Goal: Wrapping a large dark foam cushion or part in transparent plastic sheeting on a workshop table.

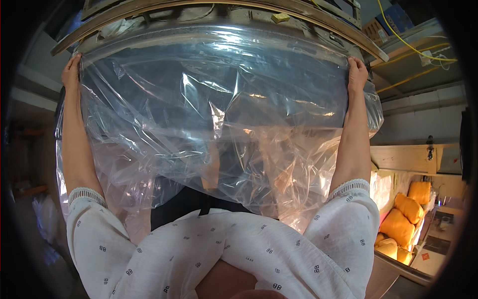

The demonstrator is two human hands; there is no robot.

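Observation:
A wide sheet of clear plastic film (214, 99) stretches between my two hands and hangs in shiny creases toward my body. My left hand (71, 71) pinches its far left edge, arm reached out straight. At the far right, my right hand (356, 74) grips the opposite edge of the film. Under the film lies a dark, flat surface (149, 74), seen through the plastic. Both sets of fingertips are small and partly turned away.
A long curved wooden bar (239, 4) runs across the far side. A yellow block (280, 18) sits behind the film. Yellow cords (398, 35) hang at the upper right. Orange sacks (402, 219) are piled at the lower right, below a wooden board (406, 157).

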